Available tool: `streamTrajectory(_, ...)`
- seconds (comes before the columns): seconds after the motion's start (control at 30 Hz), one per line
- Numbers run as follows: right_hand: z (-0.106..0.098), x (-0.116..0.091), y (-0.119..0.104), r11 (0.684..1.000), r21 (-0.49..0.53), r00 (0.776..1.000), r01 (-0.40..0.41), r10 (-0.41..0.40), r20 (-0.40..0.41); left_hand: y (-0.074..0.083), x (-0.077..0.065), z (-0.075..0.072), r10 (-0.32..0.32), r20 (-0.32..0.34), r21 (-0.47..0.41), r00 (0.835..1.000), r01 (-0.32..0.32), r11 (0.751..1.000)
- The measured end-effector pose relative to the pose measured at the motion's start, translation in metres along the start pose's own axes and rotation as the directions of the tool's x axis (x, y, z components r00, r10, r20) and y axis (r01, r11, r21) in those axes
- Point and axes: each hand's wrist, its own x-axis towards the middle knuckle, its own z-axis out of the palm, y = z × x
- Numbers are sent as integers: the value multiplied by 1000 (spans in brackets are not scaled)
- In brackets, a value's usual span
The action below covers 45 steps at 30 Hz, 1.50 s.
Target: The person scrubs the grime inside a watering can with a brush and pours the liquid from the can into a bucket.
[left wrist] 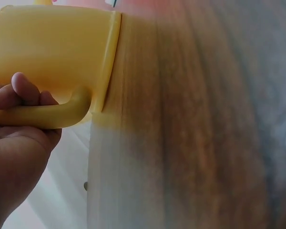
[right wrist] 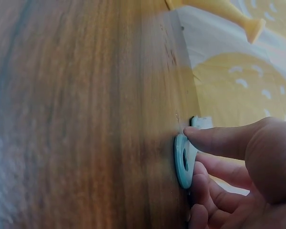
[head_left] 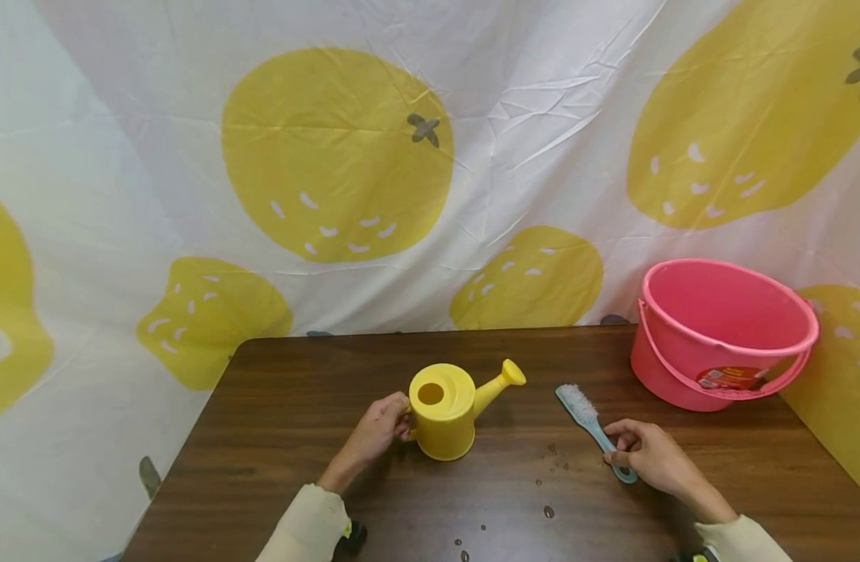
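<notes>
A yellow watering can (head_left: pixel 442 414) stands upright on the dark wooden table, its spout pointing right. My left hand (head_left: pixel 378 428) grips the can's handle (left wrist: pixel 43 116), with the fingers curled through the loop in the left wrist view. To the right lies a blue scrubbing brush (head_left: pixel 594 428) with pale bristles facing up, its head toward the back of the table. My right hand (head_left: pixel 653 457) pinches the brush's handle near its holed end (right wrist: pixel 183 162), thumb on one side and fingers on the other. The brush lies along the tabletop.
A pink bucket (head_left: pixel 725 312) with its handle hanging down at the front stands at the table's back right. Several water drops (head_left: pixel 549 512) dot the wooden table (head_left: pixel 275 406) between the hands. Behind hangs a white cloth (head_left: pixel 514 172) printed with yellow fruit.
</notes>
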Motion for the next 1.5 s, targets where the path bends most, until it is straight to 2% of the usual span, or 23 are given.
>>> streamTrajectory(0.2,0,1,0,1000,-14,1000,-24,24,-9,0,0,3,-19,-50,-46,999,17,999)
streamTrajectory(0.33,0,1,-1,999,-27,999,-32,32,-15,1,0,3,-21,-58,-63,998,18,998)
streamTrajectory(0.57,0,2,-1,999,-35,999,-40,39,-26,3,-1,-1,-24,-41,-28,999,23,999)
streamTrajectory(1.1,0,2,0,998,-17,998,-56,55,-33,7,1,-2,29,0,-11,1000,-29,1000)
streamTrajectory(1.5,0,1,-2,997,-25,997,-72,71,-42,10,1,-3,21,16,-18,1000,-21,1000)
